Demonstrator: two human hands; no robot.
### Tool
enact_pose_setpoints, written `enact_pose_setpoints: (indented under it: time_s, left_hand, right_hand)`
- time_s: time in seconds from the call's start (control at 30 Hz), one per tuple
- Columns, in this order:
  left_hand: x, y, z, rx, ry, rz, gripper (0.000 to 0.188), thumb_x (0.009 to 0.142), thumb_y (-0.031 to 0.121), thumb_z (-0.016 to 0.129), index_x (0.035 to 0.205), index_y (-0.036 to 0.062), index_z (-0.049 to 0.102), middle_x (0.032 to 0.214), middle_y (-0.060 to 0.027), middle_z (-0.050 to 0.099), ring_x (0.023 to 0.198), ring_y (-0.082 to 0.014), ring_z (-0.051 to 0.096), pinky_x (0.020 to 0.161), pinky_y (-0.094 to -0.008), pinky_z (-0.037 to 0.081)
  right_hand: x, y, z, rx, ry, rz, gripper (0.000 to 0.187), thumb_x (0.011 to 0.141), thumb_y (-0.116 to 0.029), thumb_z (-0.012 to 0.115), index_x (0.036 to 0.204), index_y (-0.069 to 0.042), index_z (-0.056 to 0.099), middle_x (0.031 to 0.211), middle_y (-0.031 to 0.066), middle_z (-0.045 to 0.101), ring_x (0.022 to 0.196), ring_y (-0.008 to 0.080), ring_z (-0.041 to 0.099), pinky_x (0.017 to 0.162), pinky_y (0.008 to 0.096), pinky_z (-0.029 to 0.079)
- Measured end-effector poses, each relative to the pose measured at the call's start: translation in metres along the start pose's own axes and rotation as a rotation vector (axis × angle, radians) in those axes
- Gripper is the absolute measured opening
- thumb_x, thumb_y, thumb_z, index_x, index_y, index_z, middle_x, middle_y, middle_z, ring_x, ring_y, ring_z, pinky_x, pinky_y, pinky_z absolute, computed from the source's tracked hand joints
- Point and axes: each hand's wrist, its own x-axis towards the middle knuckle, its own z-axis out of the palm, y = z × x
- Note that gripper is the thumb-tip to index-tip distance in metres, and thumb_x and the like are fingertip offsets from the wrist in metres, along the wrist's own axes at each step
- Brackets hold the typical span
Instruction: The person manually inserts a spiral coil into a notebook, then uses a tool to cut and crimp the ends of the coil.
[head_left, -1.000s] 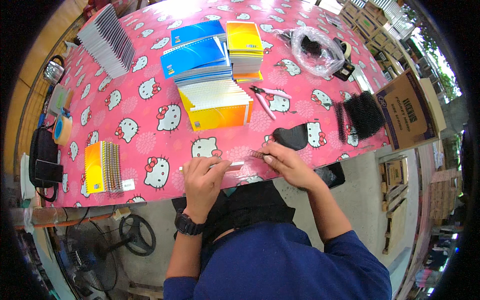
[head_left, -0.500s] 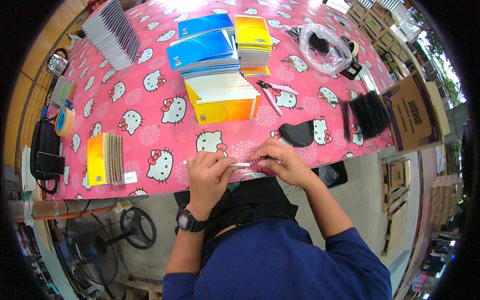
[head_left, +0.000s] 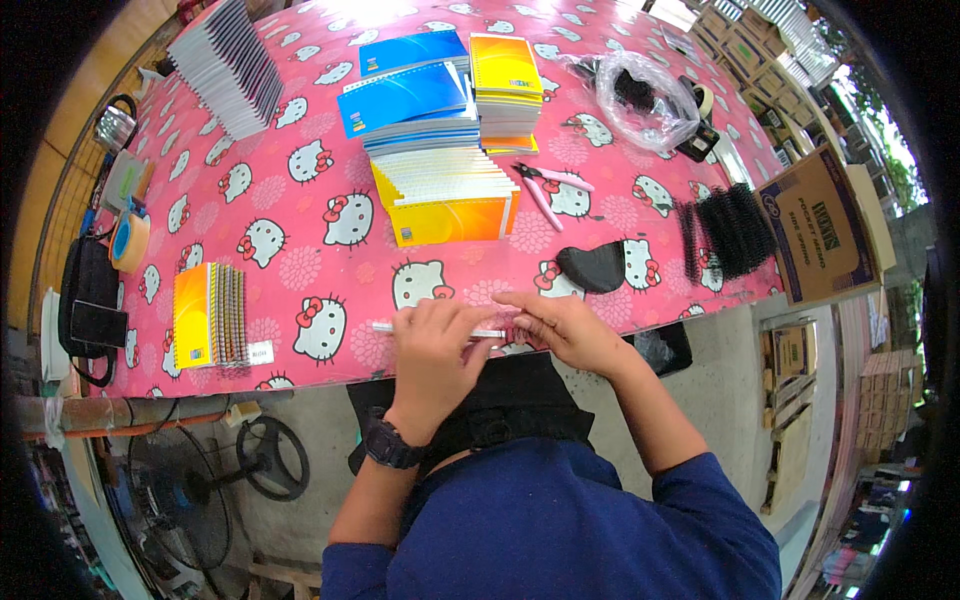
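Near the front edge of the table, my left hand [head_left: 437,345] is closed around a thin notebook [head_left: 487,333] seen edge-on, its white edge showing on both sides of the fingers. My right hand [head_left: 562,330] is at the notebook's right end, thumb and fingers bent together there over a dark spiral coil that they mostly hide. Just beyond the right hand lies a black rounded pouch-like piece [head_left: 592,268]. Farther off are pink-handled cutting pliers [head_left: 545,190] and a fanned stack of yellow-orange notebooks [head_left: 448,215].
Blue notebooks [head_left: 402,98] and yellow notebooks [head_left: 506,65] are stacked behind. Black spiral coils [head_left: 735,232] lie at right beside a cardboard box [head_left: 822,228]. A plastic bag [head_left: 650,105] is at back right. Coil-bound notebooks [head_left: 195,318], tape [head_left: 130,243] and a black bag [head_left: 88,295] sit left.
My left hand has turned, its fingers reaching farther over the notebook. My right fingers have shifted and straightened somewhat, now covering more of the coil that showed between my hands.
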Motion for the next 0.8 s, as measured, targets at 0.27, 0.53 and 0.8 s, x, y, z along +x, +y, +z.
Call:
enact_pose_setpoints:
  time_s: [0.27,0.53,0.8]
  left_hand:
    - [-0.009,-0.004,0.008,0.062,-0.182,0.088,0.024,0.071,0.023,0.069,0.091,0.0145,0.060,0.087,0.0003,0.055,0.083,-0.0189,0.052,0.076,-0.0357,0.034]
    - [-0.006,-0.007,0.007,-0.010,-0.211,0.133,0.022,0.074,0.028,0.067,0.087,0.0115,0.060,0.086,-0.0011,0.057,0.086,-0.0198,0.054,0.079,-0.0370,0.036]
    - [-0.007,-0.016,0.004,-0.045,-0.205,0.127,0.023,0.075,0.031,0.067,0.087,0.0116,0.062,0.087,-0.0018,0.060,0.092,-0.0214,0.055,0.091,-0.0446,0.033]
  right_hand:
    - [-0.004,0.011,-0.017,-0.036,0.206,0.050,0.028,0.082,-0.018,0.064,0.101,0.001,0.057,0.087,0.0122,0.062,0.080,0.0197,0.061,0.070,0.0312,0.048]
    - [-0.020,0.078,-0.033,-0.666,0.556,0.440,0.071,0.061,-0.049,0.075,0.108,-0.001,0.053,0.111,0.0212,0.051,0.101,0.0362,0.048,0.085,0.0442,0.041]
    - [-0.013,0.068,-0.022,-0.710,0.370,0.226,0.064,0.059,-0.039,0.078,0.110,-0.008,0.056,0.123,0.0219,0.046,0.109,0.0399,0.042,0.094,0.0469,0.038]
